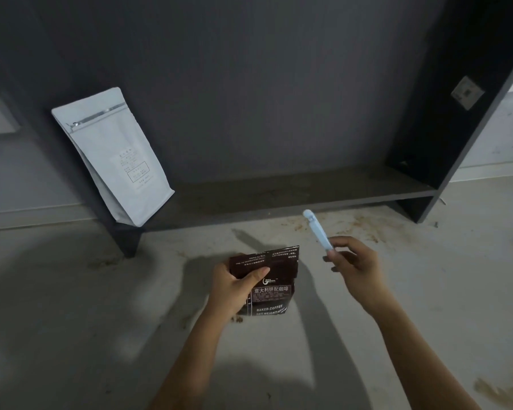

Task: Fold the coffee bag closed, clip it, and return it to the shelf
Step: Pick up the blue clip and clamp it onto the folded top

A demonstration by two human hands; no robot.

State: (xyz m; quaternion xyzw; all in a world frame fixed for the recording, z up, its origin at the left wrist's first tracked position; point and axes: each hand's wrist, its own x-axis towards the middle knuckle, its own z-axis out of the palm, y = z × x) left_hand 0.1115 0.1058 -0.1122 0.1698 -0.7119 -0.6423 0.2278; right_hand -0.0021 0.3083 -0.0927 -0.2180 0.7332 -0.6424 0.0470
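Head cam has you looking down at a dusty floor [71, 321] in front of a low dark shelf [279, 193]. Your left hand [234, 288] is clamped on the dark coffee bag [274, 288], thumb pinning the folded-over top flap, bag standing upright on the floor. Your right hand [356, 261] pinches the end of a light blue clip [317, 229] just right of the bag, not touching it. A white pouch [113, 155] leans tilted at the shelf's left end.
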